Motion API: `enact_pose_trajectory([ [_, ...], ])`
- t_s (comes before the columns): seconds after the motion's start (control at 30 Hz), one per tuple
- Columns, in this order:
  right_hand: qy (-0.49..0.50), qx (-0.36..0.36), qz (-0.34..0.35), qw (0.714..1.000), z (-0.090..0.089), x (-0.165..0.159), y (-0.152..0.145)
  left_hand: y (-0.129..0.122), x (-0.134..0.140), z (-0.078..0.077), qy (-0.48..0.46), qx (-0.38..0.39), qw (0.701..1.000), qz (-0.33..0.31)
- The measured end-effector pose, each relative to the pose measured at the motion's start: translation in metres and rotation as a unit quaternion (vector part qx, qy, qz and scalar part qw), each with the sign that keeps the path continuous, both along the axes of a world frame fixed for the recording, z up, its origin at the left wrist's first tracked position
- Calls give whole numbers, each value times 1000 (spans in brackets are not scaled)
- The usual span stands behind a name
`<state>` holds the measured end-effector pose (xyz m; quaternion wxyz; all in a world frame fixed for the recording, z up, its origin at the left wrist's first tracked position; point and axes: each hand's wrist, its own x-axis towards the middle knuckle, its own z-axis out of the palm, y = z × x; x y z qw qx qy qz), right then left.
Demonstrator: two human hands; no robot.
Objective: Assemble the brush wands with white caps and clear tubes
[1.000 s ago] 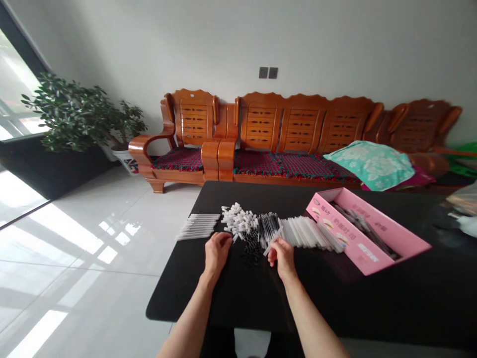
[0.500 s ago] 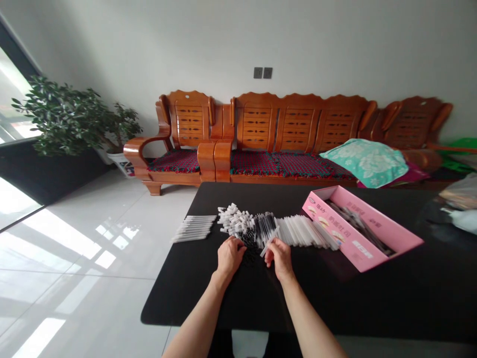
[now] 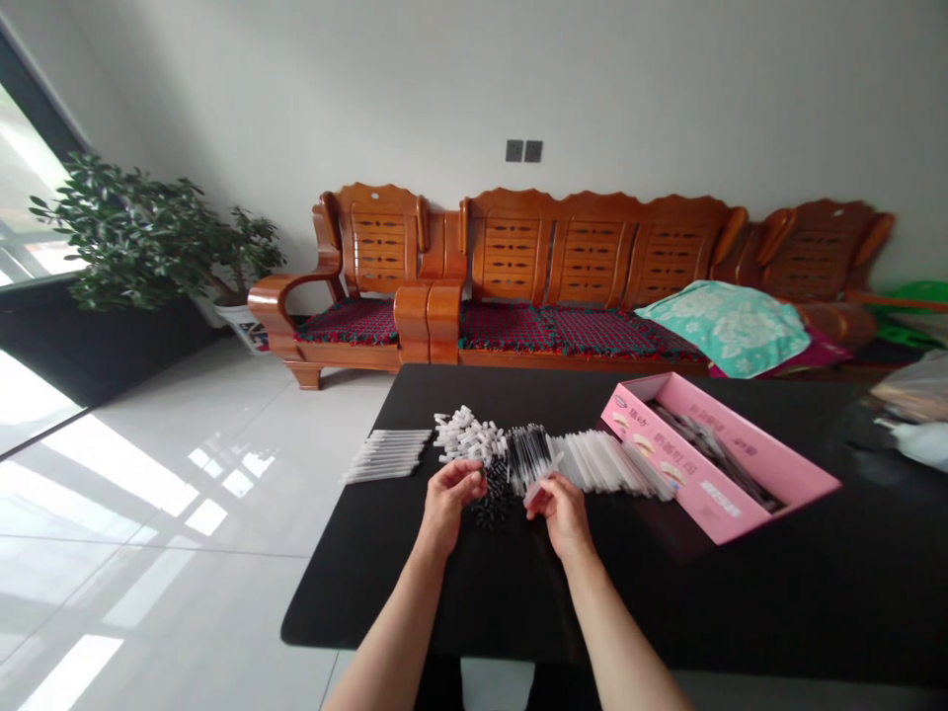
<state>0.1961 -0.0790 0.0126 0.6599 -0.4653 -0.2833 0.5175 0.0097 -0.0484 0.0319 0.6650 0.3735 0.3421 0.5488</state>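
Observation:
My right hand [image 3: 563,509] pinches a translucent white pen barrel [image 3: 546,477] that slants up to the right. My left hand [image 3: 448,499] is closed, thumb against fingers; what it holds, if anything, is too small to make out. Between the hands lies a heap of small black pieces [image 3: 493,512]. Behind it is a pile of short white pieces [image 3: 468,434]. Black pen refills [image 3: 527,449] lie in a bundle just past my right hand, and a row of white pen barrels [image 3: 603,462] stretches off to their right. Several white pens [image 3: 389,454] lie side by side at the left.
A pink box [image 3: 774,469] with dark thin items inside stands on the right of the black table [image 3: 518,612]. Plastic bags [image 3: 918,400] lie at the far right edge. Beyond the table are a wooden sofa [image 3: 592,242] and a potted plant [image 3: 155,232].
My left hand has lifted from the heap of black pieces and turned, its fingertips now raised. The right hand keeps the barrel and has shifted slightly right.

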Motion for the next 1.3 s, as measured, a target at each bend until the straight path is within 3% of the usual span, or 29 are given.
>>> enact_pose_trajectory([
  [0.3,63,44,37,996,29,-18,-4,-8,1,7,-48,-31,998,-33],
  [0.73,56,63,39,996,36,-24,-6,-11,1,3,-36,-5,996,-87],
  [0.87,29,35,26,999,26,-22,-5,3,-14,-11,115,28,993,1],
  [1.0,8,-12,10,1000,5,-20,-4,11,-27,-27,335,50,937,82],
  [1.17,-5,-35,14,999,-8,-21,-4,9,-25,-28,499,121,853,99],
  [1.3,-19,-42,25,999,-7,-21,-4,9,-15,-24,531,137,831,92],
])
